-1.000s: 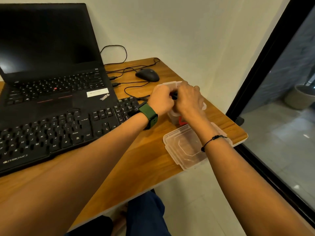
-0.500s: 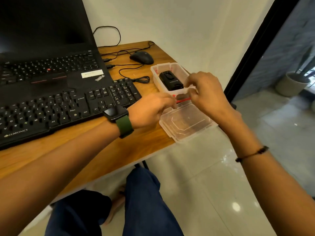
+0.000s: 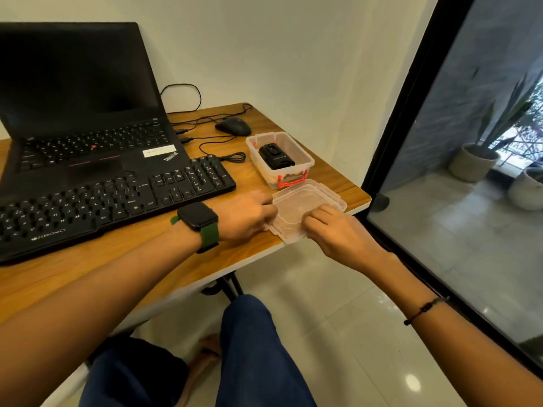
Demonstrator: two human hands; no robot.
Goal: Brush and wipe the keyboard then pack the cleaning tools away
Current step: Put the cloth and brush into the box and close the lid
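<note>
Pinching the clear, light, flexible plastic lid [image 3: 305, 201] by its near corners, my left hand [image 3: 246, 215] and right hand [image 3: 335, 230] curl on the rims; the open clear tub [image 3: 305, 160] sits just beyond.

Home office: laptop [image 3: 85, 113], desk [image 3: 147, 259].

Bare forearms, no sleeves. Just behind the left grip [image 3: 245, 217], a black square-faced smartwatch [image 3: 197, 215] on a dark green strap [image 3: 209, 237]. Well back from the right grip [image 3: 333, 230], a thin black cord bracelet [image 3: 426, 309]. Dark blue trousers [image 3: 255, 356] below.
</note>
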